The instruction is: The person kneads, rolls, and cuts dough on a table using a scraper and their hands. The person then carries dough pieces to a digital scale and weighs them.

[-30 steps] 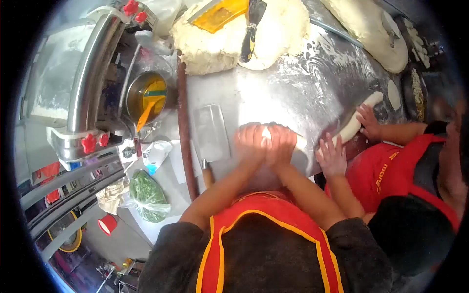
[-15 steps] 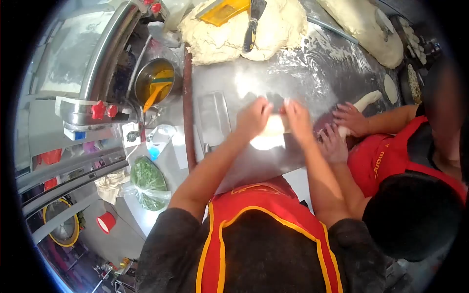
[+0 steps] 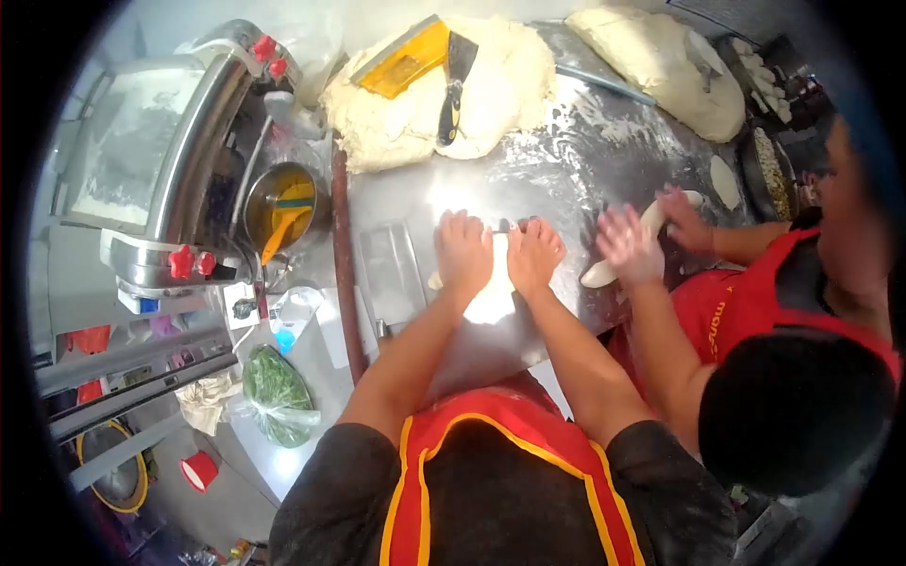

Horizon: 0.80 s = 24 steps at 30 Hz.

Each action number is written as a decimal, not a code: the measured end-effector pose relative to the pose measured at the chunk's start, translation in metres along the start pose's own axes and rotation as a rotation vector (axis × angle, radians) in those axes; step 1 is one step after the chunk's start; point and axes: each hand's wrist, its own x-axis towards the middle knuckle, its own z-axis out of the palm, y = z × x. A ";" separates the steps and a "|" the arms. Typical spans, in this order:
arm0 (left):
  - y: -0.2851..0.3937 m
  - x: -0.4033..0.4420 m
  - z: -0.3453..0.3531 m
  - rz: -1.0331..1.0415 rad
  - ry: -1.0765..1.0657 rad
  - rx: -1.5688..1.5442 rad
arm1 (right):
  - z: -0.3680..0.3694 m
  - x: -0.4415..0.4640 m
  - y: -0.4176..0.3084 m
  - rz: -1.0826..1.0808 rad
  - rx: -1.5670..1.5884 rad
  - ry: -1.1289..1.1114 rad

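The rod point(image 3: 344, 264) runs along the table point(image 3: 406, 212), from the person's side toward the far side. To the right of the rod, beyond the blade point(image 3: 389, 269), both of the person's hands press down, palms under, pointing the same way as the rod. The left hand point(image 3: 464, 255), nearer the rod, has its fingers stretched out and slightly apart, closed on nothing. The right hand point(image 3: 535, 255), one step farther from the rod, lies the same way, its fingers straight and a little spread. A strip of bright glare lies between the two hands.

The dough point(image 3: 434, 281) is right of the rod, a small pale end of it poking out on the left hand's rod side; how far it runs beneath the palms cannot be told.

Farther right of the rod, a co-worker's two hands are at a roll point(image 3: 598, 275), which slants away from the rod. The co-worker's hand nearer the rod point(image 3: 630, 247) is blurred with its fingers spread, and whether it touches the roll is unclear.

Past the rod's far end sits the slab point(image 3: 387, 141), with a yellow scraper point(image 3: 404, 64) and a spatula point(image 3: 451, 108) on it. Left of the rod stands a pot point(image 3: 257, 226) with an orange brush point(image 3: 276, 238) in it; also left, toward the rod's near end, lies a bag of greens point(image 3: 276, 396).
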 end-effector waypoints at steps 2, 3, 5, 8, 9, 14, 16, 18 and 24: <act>-0.028 -0.009 0.033 0.085 -0.062 0.028 | 0.001 0.023 0.017 0.039 0.039 -0.342; -0.033 -0.010 0.020 0.062 -0.197 -0.186 | -0.016 0.026 0.029 0.005 0.170 -0.495; -0.037 -0.021 -0.025 0.026 -0.481 -0.604 | -0.060 0.019 0.032 -0.061 0.443 -0.800; -0.011 -0.030 -0.094 0.095 -0.547 -0.360 | -0.095 -0.003 0.003 -0.357 -0.120 -0.728; -0.011 -0.032 -0.092 0.103 -0.550 -0.326 | -0.091 -0.008 -0.001 -0.402 -0.231 -0.672; -0.021 -0.005 -0.081 -0.008 -0.792 -0.315 | -0.077 0.018 -0.007 -0.468 0.138 -0.756; -0.014 0.030 -0.098 -0.057 -0.865 -0.364 | -0.071 0.044 0.007 -0.253 0.482 -0.917; -0.004 0.054 -0.114 -0.101 -0.745 -0.502 | -0.078 0.060 0.016 0.083 0.876 -1.034; 0.004 0.085 -0.147 -0.085 -0.146 -0.556 | -0.050 0.145 0.043 0.420 2.096 -0.689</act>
